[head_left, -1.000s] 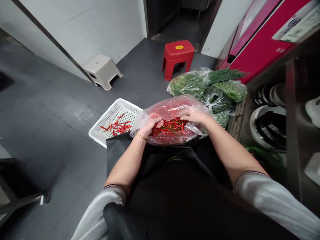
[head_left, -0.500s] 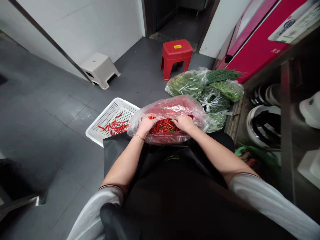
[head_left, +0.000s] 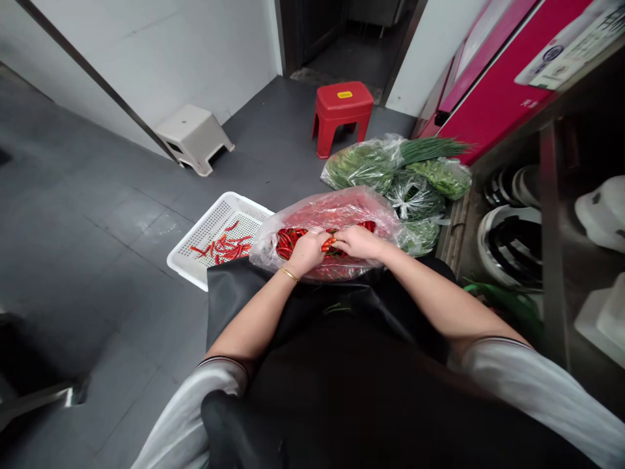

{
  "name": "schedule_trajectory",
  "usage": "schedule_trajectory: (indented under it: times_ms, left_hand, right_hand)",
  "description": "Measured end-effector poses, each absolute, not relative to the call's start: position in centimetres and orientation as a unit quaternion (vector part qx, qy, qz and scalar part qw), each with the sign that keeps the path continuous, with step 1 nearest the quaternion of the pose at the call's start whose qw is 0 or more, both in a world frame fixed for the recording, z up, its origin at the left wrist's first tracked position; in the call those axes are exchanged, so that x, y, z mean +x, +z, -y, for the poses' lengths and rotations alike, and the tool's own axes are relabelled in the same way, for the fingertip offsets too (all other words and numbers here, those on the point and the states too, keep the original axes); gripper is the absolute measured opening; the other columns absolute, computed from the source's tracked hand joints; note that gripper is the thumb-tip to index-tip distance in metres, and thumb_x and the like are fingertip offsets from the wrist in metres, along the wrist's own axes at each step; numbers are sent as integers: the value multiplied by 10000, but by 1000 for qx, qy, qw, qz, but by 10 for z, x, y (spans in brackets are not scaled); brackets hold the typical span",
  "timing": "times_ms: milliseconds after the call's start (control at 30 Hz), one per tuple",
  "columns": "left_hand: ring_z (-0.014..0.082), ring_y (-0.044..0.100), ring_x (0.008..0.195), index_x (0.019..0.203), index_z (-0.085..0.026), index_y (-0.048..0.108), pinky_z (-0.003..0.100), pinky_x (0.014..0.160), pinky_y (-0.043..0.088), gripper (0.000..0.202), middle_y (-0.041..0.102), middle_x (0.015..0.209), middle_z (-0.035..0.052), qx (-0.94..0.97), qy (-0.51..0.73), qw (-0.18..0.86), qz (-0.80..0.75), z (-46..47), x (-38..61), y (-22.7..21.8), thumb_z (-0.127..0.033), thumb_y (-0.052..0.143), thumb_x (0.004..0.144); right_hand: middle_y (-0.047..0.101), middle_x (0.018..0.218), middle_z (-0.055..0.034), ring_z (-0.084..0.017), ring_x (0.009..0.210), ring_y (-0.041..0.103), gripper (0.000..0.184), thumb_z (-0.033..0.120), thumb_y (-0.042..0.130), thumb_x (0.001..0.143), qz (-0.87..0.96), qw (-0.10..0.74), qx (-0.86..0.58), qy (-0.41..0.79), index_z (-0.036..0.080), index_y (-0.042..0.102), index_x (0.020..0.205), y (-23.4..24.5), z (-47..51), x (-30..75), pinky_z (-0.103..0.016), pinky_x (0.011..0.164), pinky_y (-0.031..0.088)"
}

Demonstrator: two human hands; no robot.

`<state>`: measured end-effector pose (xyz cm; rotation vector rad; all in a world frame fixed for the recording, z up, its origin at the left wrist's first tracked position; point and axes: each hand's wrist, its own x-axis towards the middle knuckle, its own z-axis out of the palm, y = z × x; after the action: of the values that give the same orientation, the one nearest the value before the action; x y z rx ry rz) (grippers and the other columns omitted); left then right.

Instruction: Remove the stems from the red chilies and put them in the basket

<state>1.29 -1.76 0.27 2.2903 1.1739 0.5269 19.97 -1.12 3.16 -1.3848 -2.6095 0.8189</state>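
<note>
The grey floor (head_left: 141, 339) bears a white basket (head_left: 208, 225) at nine o'clock, a red stool (head_left: 344, 98) at twelve; left hand (head_left: 308, 251) and right hand (head_left: 360, 241) pinch chillies (head_left: 328, 245).

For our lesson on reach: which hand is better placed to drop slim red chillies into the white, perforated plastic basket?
Probably the left hand: it is nearer the basket, which sits to its left. The right hand is farther. Both are at the chillies in the clear plastic bag.
</note>
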Motion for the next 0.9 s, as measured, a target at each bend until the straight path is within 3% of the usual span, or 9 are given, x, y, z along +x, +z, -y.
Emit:
schedule_trajectory:
  times_ms: [100,200,367,433,500,600,667,767,900]
  left_hand:
    - [185,639,831,956,-145,699,298,820,473,187,711,920,89,787,282,375,-400,15,12,6,-212,586,823]
    - [159,632,780,860,-130,681,272,772,480,206,708,854,73,649,384,516,-406,11,7,7,-311,679,762]
    - [116,555,542,714,-134,577,233,510,423,305,619,624,33,413,411,690,-430,2,-4,3,-420,682,715]
    - [103,506,494,673,-154,541,234,506,410,282,550,542,-9,449,391,657,-463,2,-5,0,-380,708,696]
    - [119,511,524,639,-167,532,250,566,426,239,519,515,-18,556,353,555,-508,3,0,-3,-294,731,675]
    - [170,571,643,634,-171,570,289,689,444,128,571,576,19,710,261,378,-533,7,9,-6,-169,686,689]
    - [169,569,653,645,-167,588,295,707,442,99,590,609,30,757,233,340,-507,8,12,-5,-167,645,727]
    - [139,558,663,725,-148,619,268,694,447,141,629,696,28,745,285,422,-430,6,10,3,-277,668,751]
    - [92,504,576,746,-124,627,229,593,428,290,597,645,-7,652,287,599,-365,5,-4,16,-366,762,658]
  right_hand:
    - [591,574,-10,-111,488,503,450,501,401,945,774,167,-403,459,133,638,843,27,9,211,-237,548,413]
    - [594,586,-2,-118,490,515,499,529,331,961,734,197,-463,457,135,636,977,10,8,215,-233,534,418]
    - [663,1069,-130,-206,851,648,329,431,544,898,798,-69,-579,153,176,687,1051,-24,14,206,-264,681,455]
    - [646,1118,-141,-217,879,655,306,374,491,931,806,-126,-566,120,182,696,1052,-27,15,200,-269,680,452]
    - [664,1067,-136,-224,888,652,322,347,440,954,817,-118,-551,120,180,699,1046,-21,12,197,-283,700,451]
    - [683,948,-133,-224,876,631,327,313,418,960,847,-31,-508,154,149,700,958,1,6,198,-308,757,443]
    - [674,856,-100,-187,799,610,317,308,431,952,855,68,-450,248,144,683,852,14,3,201,-292,743,439]
    - [572,621,3,-103,532,497,339,410,464,936,759,215,-383,481,147,626,796,21,6,206,-228,552,396]
    - [412,467,87,-49,365,325,378,514,582,847,571,296,-357,678,150,560,746,17,23,197,-182,380,255]
